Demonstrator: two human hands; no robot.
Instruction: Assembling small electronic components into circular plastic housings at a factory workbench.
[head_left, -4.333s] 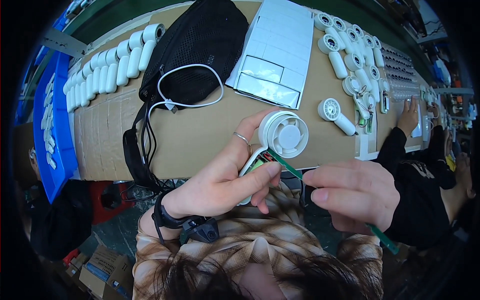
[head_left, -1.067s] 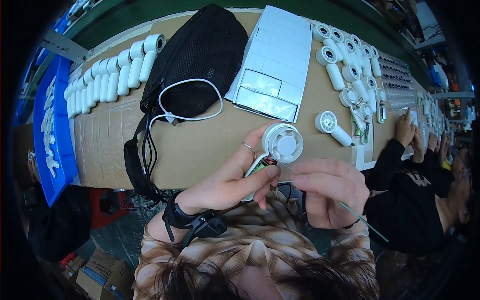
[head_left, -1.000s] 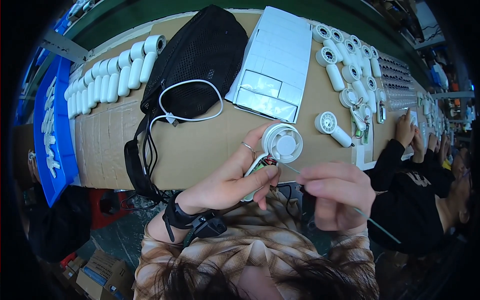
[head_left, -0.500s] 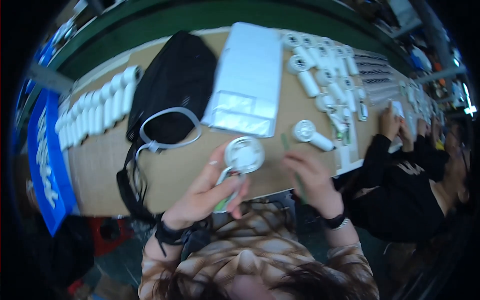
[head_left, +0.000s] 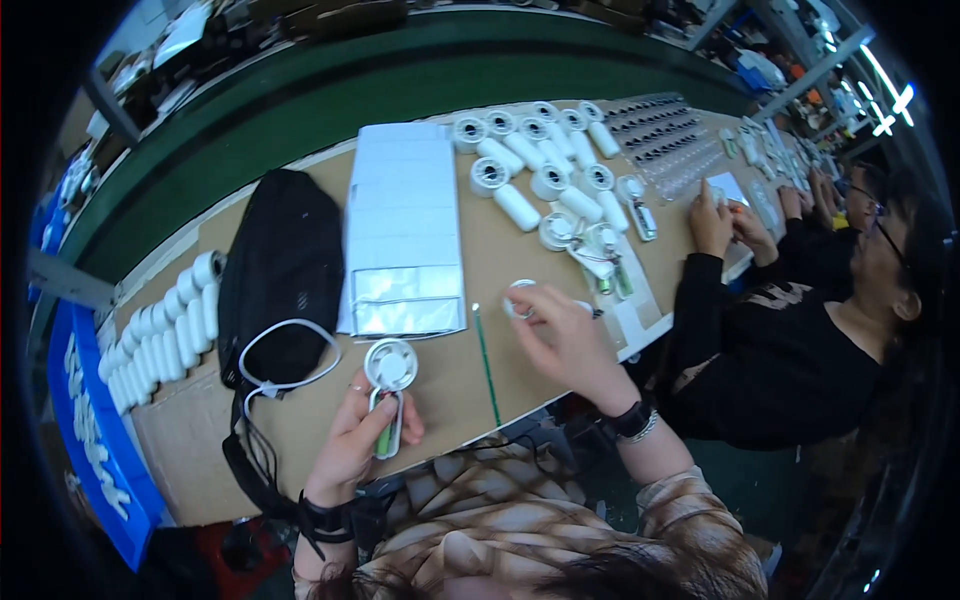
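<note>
My left hand (head_left: 352, 432) is closed around an opened white handheld fan (head_left: 391, 365), its round head up and a green part showing in the bare handle. My right hand (head_left: 578, 345) reaches over a white fan shell (head_left: 519, 299) lying on the table. Its fingertips overlap the shell's round head, with thumb and fingers apart; the hand hides most of the handle, and whether they touch is unclear. Between my hands a thin green stick (head_left: 485, 365) lies on the brown tabletop.
Rows of white fan shells (head_left: 517, 208) and several opened fans (head_left: 600, 245) lie beyond my right hand. A black bag (head_left: 285, 265), a white packet (head_left: 405, 230) and white cylindrical parts (head_left: 180, 325) occupy the left. Co-workers (head_left: 790, 350) sit at right.
My right hand has let go of the green stick, which now lies on the table, and has moved over the fan shell. My left hand still holds the opened fan. The view has shifted right.
</note>
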